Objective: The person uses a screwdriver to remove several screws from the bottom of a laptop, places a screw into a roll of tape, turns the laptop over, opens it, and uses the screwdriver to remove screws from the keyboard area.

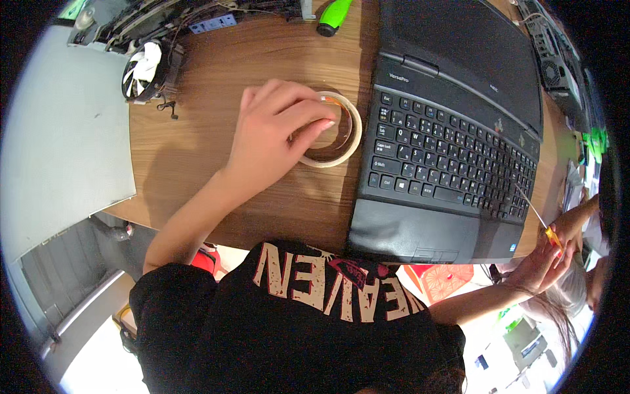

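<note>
A roll of masking tape [355,134] lies flat on the wooden table, left of an opened black laptop [436,226]. Over this roll is my left hand [279,125], thumb and fingertips pinched together; whatever may be between them is too small to make out. Out past the laptop's right front corner, my right hand [543,264] grips a screwdriver [552,238] by its yellow-orange handle. Its thin metal shaft slants up and left over the right end of the keyboard [453,154]. I cannot tell whether the tip touches the keys.
A green-handled tool [335,16] lies at the back. A white-bladed fan [142,71] stands at the table's far left, below dark computer parts [157,26]. Another person's forearm [581,215] is close beside my right hand. More hardware [551,59] sits behind the laptop's right side.
</note>
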A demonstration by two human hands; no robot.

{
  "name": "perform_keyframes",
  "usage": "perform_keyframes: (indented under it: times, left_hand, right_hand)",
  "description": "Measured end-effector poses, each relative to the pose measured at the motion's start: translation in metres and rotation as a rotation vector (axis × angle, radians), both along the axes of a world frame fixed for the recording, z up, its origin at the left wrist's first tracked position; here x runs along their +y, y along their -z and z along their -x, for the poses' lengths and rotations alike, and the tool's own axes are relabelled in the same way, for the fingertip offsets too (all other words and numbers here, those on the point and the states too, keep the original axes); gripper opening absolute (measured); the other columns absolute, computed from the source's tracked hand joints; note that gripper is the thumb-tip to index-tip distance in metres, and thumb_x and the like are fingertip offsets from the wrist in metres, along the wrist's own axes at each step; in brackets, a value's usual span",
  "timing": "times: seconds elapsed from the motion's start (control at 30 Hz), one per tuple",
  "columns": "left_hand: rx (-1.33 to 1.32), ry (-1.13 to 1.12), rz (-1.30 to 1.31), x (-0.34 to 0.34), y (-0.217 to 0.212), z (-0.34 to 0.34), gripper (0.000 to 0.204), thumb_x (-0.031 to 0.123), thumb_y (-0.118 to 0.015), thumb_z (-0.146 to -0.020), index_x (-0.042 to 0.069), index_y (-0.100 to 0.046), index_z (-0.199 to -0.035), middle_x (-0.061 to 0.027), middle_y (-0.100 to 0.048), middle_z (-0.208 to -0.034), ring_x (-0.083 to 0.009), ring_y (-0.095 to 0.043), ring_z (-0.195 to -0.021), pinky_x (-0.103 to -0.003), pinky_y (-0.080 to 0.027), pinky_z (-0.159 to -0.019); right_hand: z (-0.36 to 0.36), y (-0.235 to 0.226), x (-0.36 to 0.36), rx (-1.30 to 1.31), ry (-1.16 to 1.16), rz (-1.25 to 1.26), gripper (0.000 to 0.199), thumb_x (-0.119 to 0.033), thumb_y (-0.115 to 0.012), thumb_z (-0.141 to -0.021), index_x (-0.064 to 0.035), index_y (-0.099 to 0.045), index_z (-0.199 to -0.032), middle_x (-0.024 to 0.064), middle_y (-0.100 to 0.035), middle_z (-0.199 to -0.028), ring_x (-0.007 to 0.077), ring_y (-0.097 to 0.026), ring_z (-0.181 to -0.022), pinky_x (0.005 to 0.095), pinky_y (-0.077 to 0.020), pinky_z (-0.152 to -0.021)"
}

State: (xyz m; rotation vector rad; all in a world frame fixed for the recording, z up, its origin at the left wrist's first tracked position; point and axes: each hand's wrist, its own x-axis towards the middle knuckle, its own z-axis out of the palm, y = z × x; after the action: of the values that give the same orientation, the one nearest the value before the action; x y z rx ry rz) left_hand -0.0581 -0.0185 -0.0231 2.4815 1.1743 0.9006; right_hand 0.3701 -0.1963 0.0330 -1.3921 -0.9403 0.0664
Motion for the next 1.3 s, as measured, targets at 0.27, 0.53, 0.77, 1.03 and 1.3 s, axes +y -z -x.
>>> perform_keyframes:
  times: [0.27,0.53,0.77,1.03,1.3]
  left_hand:
    - [0.015,0.044,0.077,-0.001,0.004,-0.006,0.011,0.017,-0.074,-0.071,0.015,-0.066,-0.079,0.0042,-0.057,-0.096,-0.0177,-0.053,-0.091,-0.036,-0.036,-0.078]
    - [0.004,0.034,0.075,0.001,0.006,0.010,0.018,0.011,-0.077,-0.066,0.015,-0.067,-0.080,0.0002,-0.060,-0.099,-0.0224,-0.055,-0.094,-0.037,-0.039,-0.083]
    - [-0.019,0.069,0.082,0.003,0.008,0.013,0.017,0.014,-0.078,-0.066,0.015,-0.066,-0.079,0.0037,-0.059,-0.100,-0.0194,-0.053,-0.090,-0.037,-0.036,-0.075]
    - [-0.069,0.063,0.085,0.003,0.014,0.007,0.017,0.014,-0.077,-0.067,0.014,-0.066,-0.080,0.0026,-0.059,-0.099,-0.0207,-0.053,-0.091,-0.036,-0.036,-0.076]
    - [-0.187,0.021,0.056,0.005,0.007,0.009,0.009,0.006,-0.073,-0.071,0.009,-0.065,-0.075,-0.0019,-0.062,-0.094,-0.0217,-0.056,-0.084,-0.034,-0.043,-0.075]
  right_hand:
    - [-0.013,-0.016,0.029,0.082,-0.157,-0.008,0.036,-0.017,-0.051,-0.096,-0.0018,-0.044,-0.129,0.0164,-0.054,-0.122,0.0314,-0.054,-0.112,0.0478,-0.0474,-0.093]
    - [0.120,-0.039,0.192,-0.039,-0.583,0.132,0.030,-0.022,-0.038,-0.101,0.0008,-0.049,-0.117,0.0272,-0.058,-0.115,0.0377,-0.061,-0.104,0.0424,-0.0512,-0.090]
    - [0.173,-0.039,0.225,-0.194,-0.667,0.142,0.015,-0.018,-0.040,-0.100,-0.0030,-0.043,-0.103,0.0113,-0.061,-0.092,0.0183,-0.065,-0.084,0.0275,-0.0577,-0.071]
    - [0.173,-0.032,0.229,-0.131,-0.686,0.221,0.017,-0.020,-0.044,-0.100,-0.0029,-0.044,-0.102,0.0102,-0.061,-0.092,0.0185,-0.065,-0.085,0.0278,-0.0571,-0.071]
    - [0.169,-0.039,0.241,-0.331,-0.781,0.225,0.012,-0.013,-0.045,-0.098,-0.0022,-0.043,-0.103,0.0113,-0.060,-0.092,0.0163,-0.064,-0.087,0.0267,-0.0568,-0.073]
